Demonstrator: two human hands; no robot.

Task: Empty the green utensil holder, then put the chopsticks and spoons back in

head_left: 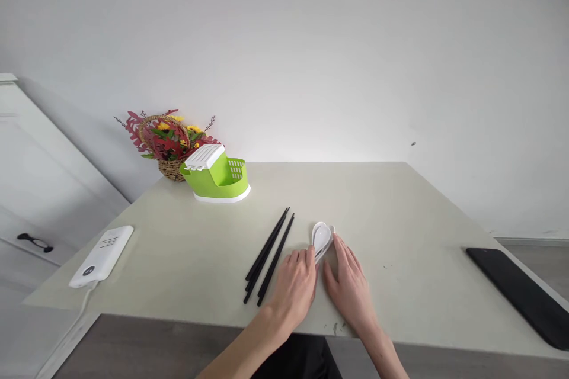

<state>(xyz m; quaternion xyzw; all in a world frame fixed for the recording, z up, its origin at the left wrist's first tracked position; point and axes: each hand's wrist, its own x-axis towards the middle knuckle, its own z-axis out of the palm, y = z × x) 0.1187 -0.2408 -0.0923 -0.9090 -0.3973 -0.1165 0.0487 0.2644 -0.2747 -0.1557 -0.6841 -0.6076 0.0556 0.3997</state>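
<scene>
A small bunch of white spoons (321, 238) lies on the table, bowls pointing away from me and partly overlapping. My left hand (294, 279) is closed around their handles, which its fingers mostly hide. On the other side, my right hand (349, 284) rests flat on the tabletop with fingers stretched forward and thumb apart. Its fingertips touch or nearly touch the rightmost spoon. Just left of my left hand lie several black chopsticks (265, 257), roughly side by side and slanting away from me.
A green and white cutlery holder (217, 183) stands at the table's back left, before a wicker basket of artificial flowers (171, 167). A white power bank (102, 256) with a cable is at the left edge. A black phone (518, 293) lies on the right. A wall bounds the pale table (391, 207) behind.
</scene>
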